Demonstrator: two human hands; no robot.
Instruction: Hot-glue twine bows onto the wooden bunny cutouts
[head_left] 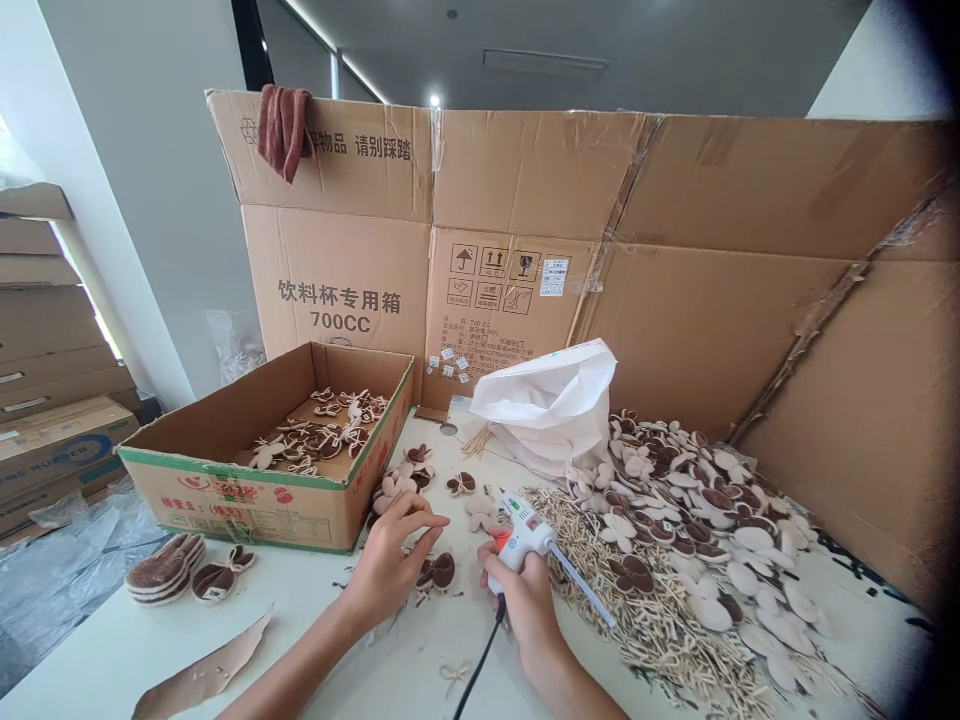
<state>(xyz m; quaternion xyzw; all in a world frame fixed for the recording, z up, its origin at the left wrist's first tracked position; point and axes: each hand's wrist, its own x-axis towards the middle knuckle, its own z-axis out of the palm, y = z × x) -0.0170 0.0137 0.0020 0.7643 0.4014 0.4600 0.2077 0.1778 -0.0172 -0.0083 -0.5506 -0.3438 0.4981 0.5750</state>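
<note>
My right hand (pixel 521 590) is wrapped round a white hot glue gun (pixel 525 535). A glue stick (pixel 583 585) juts from its back, and a black cord (pixel 482 660) hangs below. The nozzle points away, up and left, near a pale felt piece (pixel 480 513). Left of the gun, my left hand (pixel 397 560) has its thumb and index fingertips close together in a pinch; anything between them is too small to make out. Just below those fingertips lies a dark brown flower-shaped piece (pixel 442 572). Another brown piece (pixel 461 483) rests farther back on the white table.
An open cardboard box (pixel 247 515) with several finished pieces stands left. A large pile of felt pieces (pixel 697 495), many short pale sticks (pixel 637 640) and a white bag (pixel 547 410) occupy the right. Tall cardboard (pixel 510 180) walls the back. Brown fuzzy pieces (pixel 165 568) lie front left.
</note>
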